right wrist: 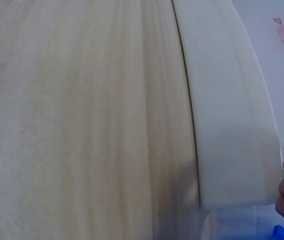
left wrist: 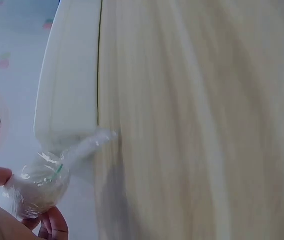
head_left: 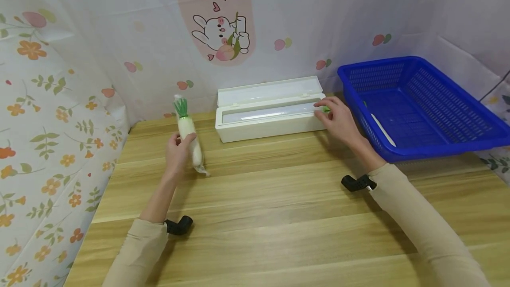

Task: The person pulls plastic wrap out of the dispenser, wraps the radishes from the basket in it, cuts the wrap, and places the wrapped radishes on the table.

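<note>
My left hand (head_left: 179, 150) grips a white radish (head_left: 196, 148) with a green top, wrapped in clear plastic film whose twisted end hangs loose. The wrapped end of the radish (left wrist: 39, 187) shows close up in the left wrist view. A long white cling film box (head_left: 271, 126) sits at the back of the table with its lid (head_left: 271, 91) raised and a film roll (head_left: 267, 113) inside. At the box's right end, my right hand (head_left: 338, 118) has its thumb and finger curled round a small green tab (head_left: 326, 109), also visible between the fingertips in the right wrist view.
A blue perforated basket (head_left: 428, 149) stands tilted at the right, close to the box's right end, with a long white item with a green end (head_left: 383, 130) inside. A printed cloth (head_left: 295, 21) hangs behind the wooden table (head_left: 271, 216).
</note>
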The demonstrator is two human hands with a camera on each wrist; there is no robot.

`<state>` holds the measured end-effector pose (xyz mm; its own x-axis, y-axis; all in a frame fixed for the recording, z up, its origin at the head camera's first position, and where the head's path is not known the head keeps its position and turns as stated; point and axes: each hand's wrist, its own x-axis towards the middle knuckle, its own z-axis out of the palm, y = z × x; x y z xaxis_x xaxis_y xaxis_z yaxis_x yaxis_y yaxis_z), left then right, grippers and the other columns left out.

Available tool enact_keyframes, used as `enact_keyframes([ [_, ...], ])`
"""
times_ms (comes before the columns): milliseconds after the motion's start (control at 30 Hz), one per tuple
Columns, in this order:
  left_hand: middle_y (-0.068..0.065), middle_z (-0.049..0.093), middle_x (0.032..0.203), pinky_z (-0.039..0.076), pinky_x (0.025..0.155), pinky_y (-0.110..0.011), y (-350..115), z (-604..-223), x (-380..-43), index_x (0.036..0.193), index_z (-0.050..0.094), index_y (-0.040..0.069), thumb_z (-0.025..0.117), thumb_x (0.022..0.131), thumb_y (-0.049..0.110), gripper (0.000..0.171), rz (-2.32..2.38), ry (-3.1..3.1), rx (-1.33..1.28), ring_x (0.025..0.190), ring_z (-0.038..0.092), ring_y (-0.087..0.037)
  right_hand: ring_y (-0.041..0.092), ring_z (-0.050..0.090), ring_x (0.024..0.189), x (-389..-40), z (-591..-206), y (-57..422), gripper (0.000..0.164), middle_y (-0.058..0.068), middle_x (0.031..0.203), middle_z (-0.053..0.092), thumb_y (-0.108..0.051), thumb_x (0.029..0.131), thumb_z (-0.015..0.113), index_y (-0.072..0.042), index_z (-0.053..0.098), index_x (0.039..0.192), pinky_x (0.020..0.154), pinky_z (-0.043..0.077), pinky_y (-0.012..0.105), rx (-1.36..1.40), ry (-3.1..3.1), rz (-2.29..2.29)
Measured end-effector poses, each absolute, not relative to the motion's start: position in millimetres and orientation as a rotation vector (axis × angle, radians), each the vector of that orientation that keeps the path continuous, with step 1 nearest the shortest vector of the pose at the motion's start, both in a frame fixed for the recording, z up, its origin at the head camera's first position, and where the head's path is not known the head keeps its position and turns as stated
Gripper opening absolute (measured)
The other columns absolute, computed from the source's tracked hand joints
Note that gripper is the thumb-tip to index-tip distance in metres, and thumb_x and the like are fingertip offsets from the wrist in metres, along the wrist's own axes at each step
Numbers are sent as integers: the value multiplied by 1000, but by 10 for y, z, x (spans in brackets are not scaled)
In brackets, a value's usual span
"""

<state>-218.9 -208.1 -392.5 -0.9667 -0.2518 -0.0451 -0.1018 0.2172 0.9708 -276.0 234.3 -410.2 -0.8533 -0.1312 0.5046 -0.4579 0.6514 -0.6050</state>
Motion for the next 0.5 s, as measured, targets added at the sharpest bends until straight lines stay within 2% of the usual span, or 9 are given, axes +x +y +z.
enact_keyframes([
  [333, -16, 54, 119, 50, 69, -24, -2448, -3945, -2299, 145, 49, -1, 61, 98, 38, 63, -1646, -2559, 455, 96, 55, -20, 18, 49, 66, -2817, -4090, 2359, 18, 18, 119, 60, -12, 98, 68, 0, 71, 112, 65, 39, 29, 499, -2469, 1013],
  [500, -18, 56, 115, 49, 63, -21, -2620, -3992, -2360, 142, 51, -5, 63, 96, 35, 63, -1499, -2611, 474, 86, 56, -18, 20, 50, 67, -2822, -4087, 2381, 18, 17, 115, 61, -13, 98, 68, 0, 71, 110, 65, 40, 31, 493, -2485, 972],
])
